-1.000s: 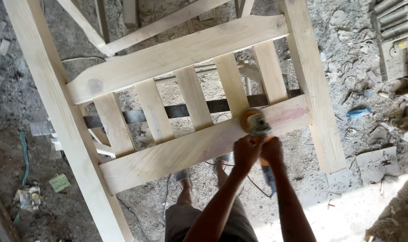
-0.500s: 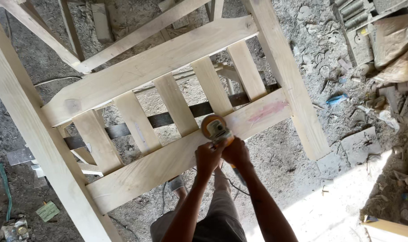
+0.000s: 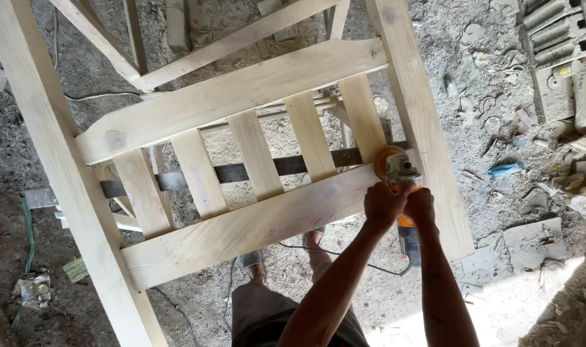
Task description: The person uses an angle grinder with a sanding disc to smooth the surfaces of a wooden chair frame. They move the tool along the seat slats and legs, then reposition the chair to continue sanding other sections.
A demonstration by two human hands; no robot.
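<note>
Head view: both hands clamped on the orange angle grinder. Left hand wrapped round its body, right hand closed just beside, over the handle. Disc pressed onto the lower rail of the pale wooden frame, near its right end, touching the right post. Power cord trailing below over the dusty floor.

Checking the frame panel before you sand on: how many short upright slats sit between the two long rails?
5 slats between the rails: far left, next, middle, fourth, and rightmost beside the sander.
</note>
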